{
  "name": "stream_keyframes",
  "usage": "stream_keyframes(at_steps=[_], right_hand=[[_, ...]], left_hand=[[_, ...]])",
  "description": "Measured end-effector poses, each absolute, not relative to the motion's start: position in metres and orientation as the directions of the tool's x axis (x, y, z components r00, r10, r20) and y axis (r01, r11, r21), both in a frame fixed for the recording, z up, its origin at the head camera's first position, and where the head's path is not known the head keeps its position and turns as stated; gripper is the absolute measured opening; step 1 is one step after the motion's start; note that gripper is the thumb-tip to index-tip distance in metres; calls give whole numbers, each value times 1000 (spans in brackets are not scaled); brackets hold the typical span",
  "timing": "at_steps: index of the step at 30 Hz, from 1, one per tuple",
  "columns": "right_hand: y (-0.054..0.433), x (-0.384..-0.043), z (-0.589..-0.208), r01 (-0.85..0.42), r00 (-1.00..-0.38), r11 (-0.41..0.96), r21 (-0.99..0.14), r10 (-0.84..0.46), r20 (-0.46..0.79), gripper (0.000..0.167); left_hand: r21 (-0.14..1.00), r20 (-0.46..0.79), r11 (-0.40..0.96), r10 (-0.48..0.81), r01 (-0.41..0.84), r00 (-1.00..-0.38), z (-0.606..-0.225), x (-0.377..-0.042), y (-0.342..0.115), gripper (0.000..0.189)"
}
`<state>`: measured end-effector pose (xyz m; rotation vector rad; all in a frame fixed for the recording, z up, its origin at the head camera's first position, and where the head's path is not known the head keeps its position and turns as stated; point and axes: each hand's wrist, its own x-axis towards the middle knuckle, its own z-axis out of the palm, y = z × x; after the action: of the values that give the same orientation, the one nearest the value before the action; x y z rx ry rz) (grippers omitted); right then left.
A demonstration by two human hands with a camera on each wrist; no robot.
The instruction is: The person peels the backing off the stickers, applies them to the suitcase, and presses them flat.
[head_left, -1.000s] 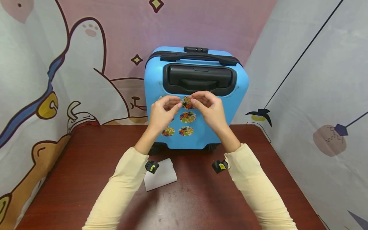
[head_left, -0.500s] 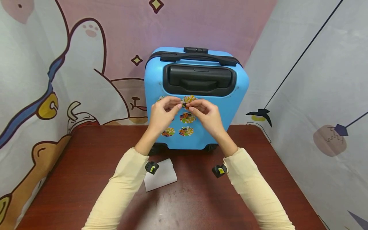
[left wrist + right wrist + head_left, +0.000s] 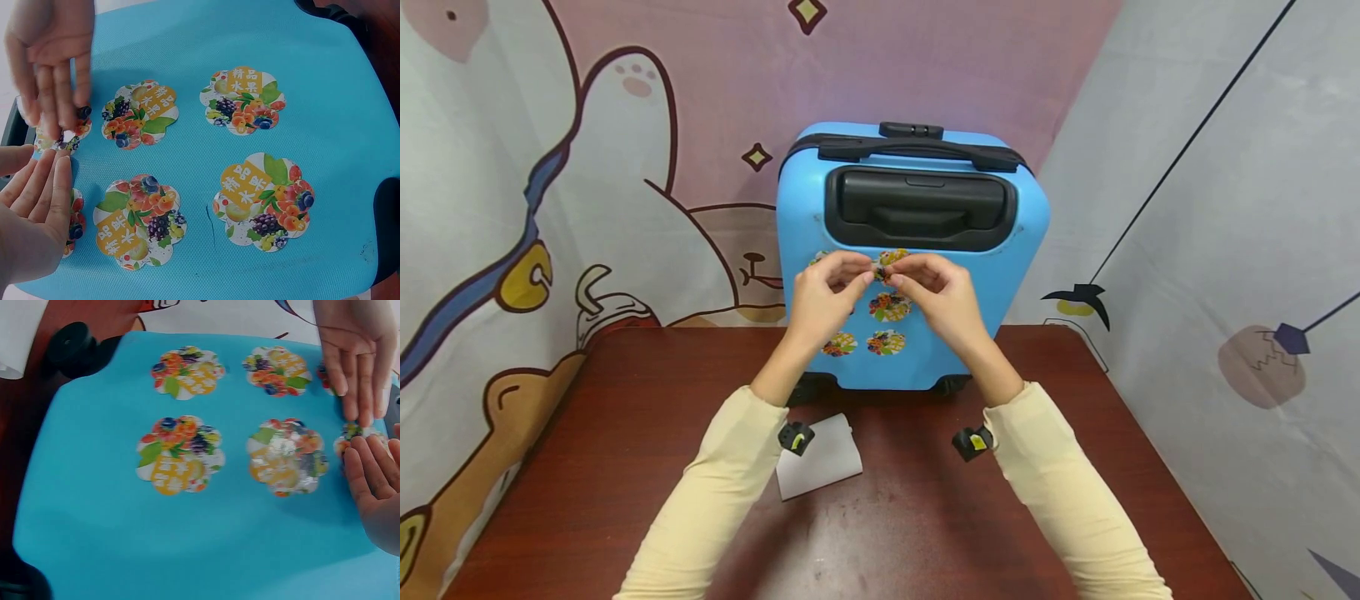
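Observation:
A light blue suitcase stands on the table, with several scalloped round fruit stickers in two columns on its face. My left hand and right hand meet at the upper right sticker, just under the black handle recess. Their fingertips sit at that sticker from both sides and partly cover it. In the left wrist view the fingers of both hands look straight. The upper left sticker is mostly hidden behind my left hand in the head view.
A white folded sheet lies on the brown wooden table in front of the suitcase. Behind is a cartoon-printed cloth. The suitcase's black carry handle runs across its top.
My right hand has slid slightly down and left across the upper right sticker, uncovering its top edge. My left hand has hardly moved.

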<state>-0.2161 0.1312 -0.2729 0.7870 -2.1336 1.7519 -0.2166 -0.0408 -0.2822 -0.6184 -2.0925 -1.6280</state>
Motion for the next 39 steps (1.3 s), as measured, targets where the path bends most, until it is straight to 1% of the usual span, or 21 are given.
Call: stream_keyframes(at_steps=[5,8,11,19,23,26,29,36,39], right_hand=[[128,-218,-261,-628,-763,80,-774,-260,592,21],[127,-219,-261,-636,-755,80,-768,-270,597,22],[129,-220,-266,-620,-768,86,-780,-271,580,22],[133,-210,-285,-522,-842,167,-837,-261,473,22],[132,-202,-282,-506,-849,179,-844,-273,452,21],[133,-203,-280,-508,-849,185,-841,-267,455,20],[134,-209,-280,-532,-837,159,-832,-249,488,20],[131,-218,-270,-626,-766,80,-776,-251,592,21],[131,-218,-268,-630,-763,77,-773,-247,597,20]], left_hand=[[780,578,226,94,583,-810,-282,-216,-41,18],[778,580,227,95,585,-809,-282,-216,-41,18],[781,578,225,96,583,-811,-282,-216,-41,18],[778,578,228,101,585,-809,-283,-216,-41,18],[777,581,226,101,588,-807,-283,-216,-41,18],[781,577,224,100,583,-811,-283,-216,-41,19],[784,572,225,98,578,-814,-283,-217,-41,18],[784,571,223,103,579,-814,-283,-217,-42,19],[782,573,223,107,582,-812,-283,-217,-41,19]])
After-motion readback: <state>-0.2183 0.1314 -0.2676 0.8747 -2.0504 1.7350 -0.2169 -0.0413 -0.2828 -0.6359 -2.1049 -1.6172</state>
